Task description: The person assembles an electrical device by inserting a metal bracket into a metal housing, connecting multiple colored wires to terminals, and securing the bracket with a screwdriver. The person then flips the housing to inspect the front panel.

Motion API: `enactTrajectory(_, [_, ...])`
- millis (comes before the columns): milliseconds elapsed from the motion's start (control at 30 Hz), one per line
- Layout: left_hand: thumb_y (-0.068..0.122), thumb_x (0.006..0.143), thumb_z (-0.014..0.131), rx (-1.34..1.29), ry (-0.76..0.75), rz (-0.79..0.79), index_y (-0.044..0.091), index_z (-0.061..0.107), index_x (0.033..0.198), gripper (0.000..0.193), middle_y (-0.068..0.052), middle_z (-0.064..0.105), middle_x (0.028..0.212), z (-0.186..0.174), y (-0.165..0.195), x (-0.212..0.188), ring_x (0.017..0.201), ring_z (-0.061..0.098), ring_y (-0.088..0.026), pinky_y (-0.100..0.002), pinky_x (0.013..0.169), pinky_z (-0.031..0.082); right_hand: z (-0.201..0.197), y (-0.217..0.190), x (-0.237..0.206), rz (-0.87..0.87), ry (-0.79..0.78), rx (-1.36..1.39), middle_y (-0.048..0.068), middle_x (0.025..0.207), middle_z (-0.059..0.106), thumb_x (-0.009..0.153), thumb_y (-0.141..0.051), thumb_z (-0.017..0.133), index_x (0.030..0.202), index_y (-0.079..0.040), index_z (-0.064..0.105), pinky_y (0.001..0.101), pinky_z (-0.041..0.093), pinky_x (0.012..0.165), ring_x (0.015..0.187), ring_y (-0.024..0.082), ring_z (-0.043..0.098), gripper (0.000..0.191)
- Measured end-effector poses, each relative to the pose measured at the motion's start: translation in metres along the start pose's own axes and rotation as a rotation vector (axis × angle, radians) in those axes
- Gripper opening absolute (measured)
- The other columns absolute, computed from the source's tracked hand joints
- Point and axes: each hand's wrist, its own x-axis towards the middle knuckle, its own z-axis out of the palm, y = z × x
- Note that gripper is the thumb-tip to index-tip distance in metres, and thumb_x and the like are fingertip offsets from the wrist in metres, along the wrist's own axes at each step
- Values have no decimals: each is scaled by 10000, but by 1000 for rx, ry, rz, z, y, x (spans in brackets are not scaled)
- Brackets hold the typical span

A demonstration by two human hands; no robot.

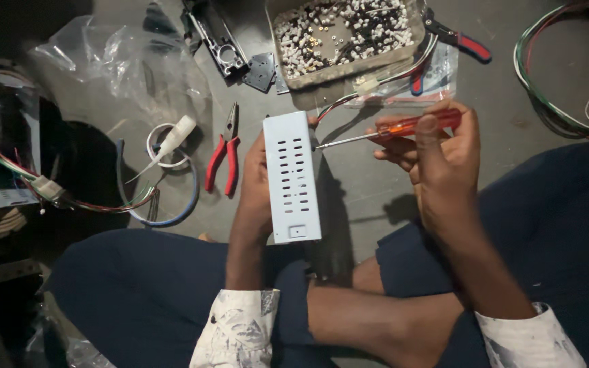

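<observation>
Seated cross-legged on the floor, my left hand (257, 184) grips a pale slotted metal box (292, 177), long axis pointing away from me. My right hand (438, 153) grasps an orange screwdriver (403, 127), tip touching the box's right edge. Beyond, red pliers (223, 158) and a tray of small parts (345, 37).

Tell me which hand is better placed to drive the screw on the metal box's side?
Right. The right hand holds the orange screwdriver, its tip at the side of the grey vented box. The left hand grips the box, steadying it.
</observation>
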Motion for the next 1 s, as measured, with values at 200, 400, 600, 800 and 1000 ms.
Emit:
enactTrajectory(200, [-18,946,716,41,-14,21,7,634,1390,453,38,655,1030,0,1,-1,884,613,-18,-192,762,513,0,-5,-3,-16,-50,9,271,1267,666,1125,-302,547,1346,-87,340,451,647,922,1109,361,742,371])
enactTrajectory(400, [-25,927,708,3,11,25,4,620,1365,448,-8,704,1168,-1,2,1,890,627,-24,-209,764,539,4,-6,-4,-9,-67,13,262,1287,658,1130,-301,553,1363,-79,320,469,636,948,1131,368,730,397])
enactTrajectory(600, [-32,934,714,-21,-13,4,-3,594,1409,490,-28,702,1198,-5,2,-2,880,632,-27,-214,751,548,4,-11,-6,39,-82,23,264,1293,648,1125,-297,563,1373,-94,309,487,622,995,1184,386,713,409])
enactTrajectory(800, [-25,918,726,-93,-19,-8,-15,578,1417,520,-44,697,1213,-4,3,0,898,650,-39,-230,753,568,5,-13,-8,57,-100,67,259,1315,641,1122,-273,574,1366,-107,322,488,618,1000,1195,381,718,388])
enactTrajectory(1000, [-15,920,700,-84,-17,-8,-16,586,1401,495,-30,697,1202,1,7,-9,912,650,-41,-247,769,578,6,-18,-6,-25,-82,-51,229,1165,667,1173,-193,571,1341,-96,367,450,642,904,1076,344,738,281])
